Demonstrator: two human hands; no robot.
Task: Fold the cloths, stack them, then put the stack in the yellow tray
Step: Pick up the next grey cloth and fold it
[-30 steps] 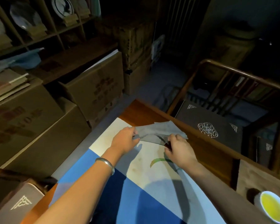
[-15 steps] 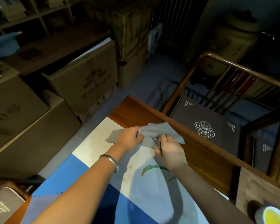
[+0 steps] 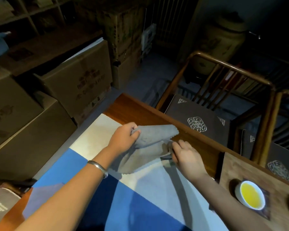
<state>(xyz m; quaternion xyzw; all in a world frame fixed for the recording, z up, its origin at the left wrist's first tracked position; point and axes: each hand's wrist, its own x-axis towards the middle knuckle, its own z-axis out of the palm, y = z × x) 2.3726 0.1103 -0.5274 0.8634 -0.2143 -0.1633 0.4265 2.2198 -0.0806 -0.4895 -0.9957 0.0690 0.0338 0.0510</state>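
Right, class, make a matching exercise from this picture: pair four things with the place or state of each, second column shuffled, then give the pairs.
1. grey cloth
2. silver bangle
3. white cup of yellow liquid
4. dark patterned seat cushion

A. on the wooden chair beyond the table
B. held by the left hand and right hand
C. on the board at the right
D. round the left wrist

Pairs: 1-B, 2-D, 3-C, 4-A
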